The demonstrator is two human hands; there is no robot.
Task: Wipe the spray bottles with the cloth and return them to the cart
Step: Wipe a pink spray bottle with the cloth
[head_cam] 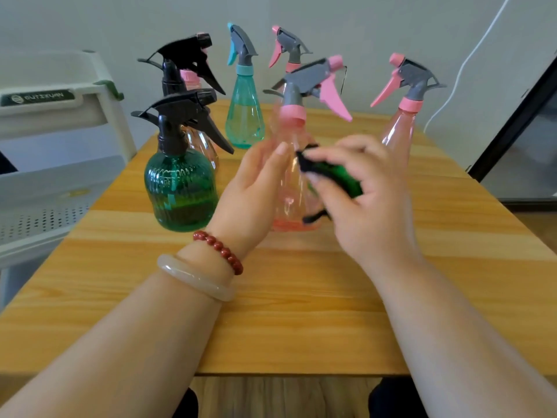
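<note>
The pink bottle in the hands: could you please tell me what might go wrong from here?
The pink bottle is held only by the left hand while the right hand presses the cloth against it, so it may slip or twist loose. The green bottle stands close beside the left wrist, so a sideways move could knock it over.

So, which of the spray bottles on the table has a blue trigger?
The pale teal cone-shaped bottle at the back of the table. Its trigger and collar are light blue; all the other triggers are black or pink.
</note>
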